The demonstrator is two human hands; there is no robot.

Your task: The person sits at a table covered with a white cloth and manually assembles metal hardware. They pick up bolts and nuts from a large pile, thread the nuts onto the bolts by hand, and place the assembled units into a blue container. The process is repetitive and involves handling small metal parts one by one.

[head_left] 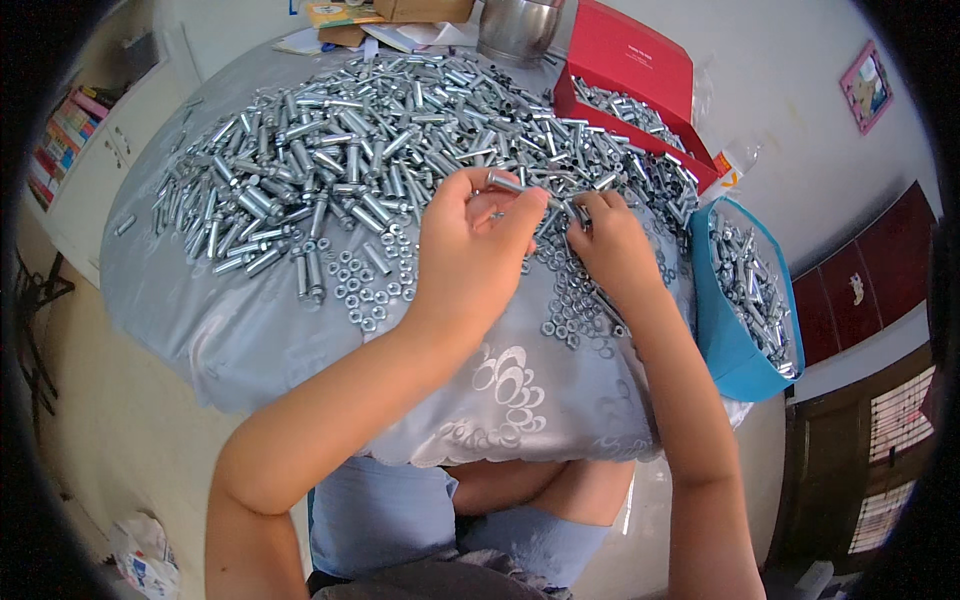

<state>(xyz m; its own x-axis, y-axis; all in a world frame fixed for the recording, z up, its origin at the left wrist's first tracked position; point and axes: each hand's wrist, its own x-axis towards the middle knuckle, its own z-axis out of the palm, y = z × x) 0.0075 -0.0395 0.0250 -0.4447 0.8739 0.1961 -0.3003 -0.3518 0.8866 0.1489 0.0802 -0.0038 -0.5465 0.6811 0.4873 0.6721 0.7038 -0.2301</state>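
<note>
My left hand (465,250) is closed, with a silvery expansion bolt (506,183) pinched between thumb and fingers above the table. Close beside it, my right hand (612,242) has its fingers bent and pressed together low over the heap. A small metal piece shows at those fingertips, but I cannot make out whether it is held or lies behind them. Beyond both hands spreads a large heap of metal bolts and sleeves (330,150). Loose hex nuts (365,290) lie left of my left forearm, and more nuts and washers (568,300) lie between my forearms.
A red box (640,70) with its lid up holds metal parts at the back right. Along the right edge stands a blue bin (745,350) of bolts. A metal pot (518,28) and papers sit at the far side. The round table has a silvery cloth (420,425).
</note>
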